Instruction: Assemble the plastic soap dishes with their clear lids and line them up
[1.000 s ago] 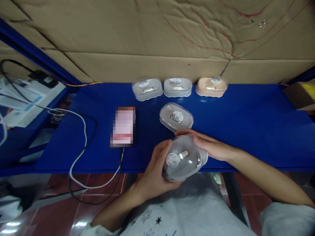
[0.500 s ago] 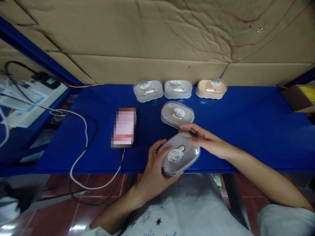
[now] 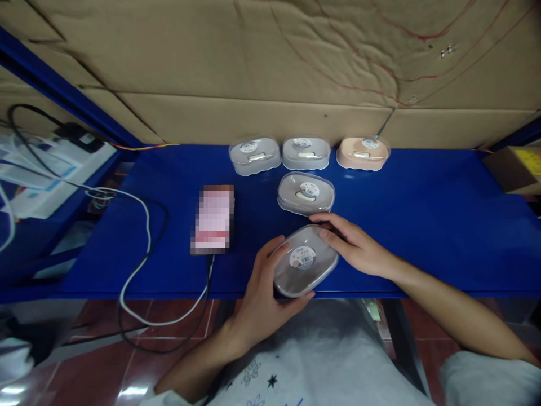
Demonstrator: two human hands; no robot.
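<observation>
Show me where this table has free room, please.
Largest: right side of the table, between orange box, cardboard box and right hand. Smaller: between phone and back wall. Crowded: the middle, around the held gray box.

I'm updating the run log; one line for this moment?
left hand: gripping grey box | right hand: touching same box | beyond: second grey box, on blue table | back: two grey boxes, one peach box

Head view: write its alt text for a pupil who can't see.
Left hand grips an oval grey box, right hand touching it, at a blue table. Beyond it lie another grey box, then two grey boxes and a peach box in a row; a phone lies left.
</observation>
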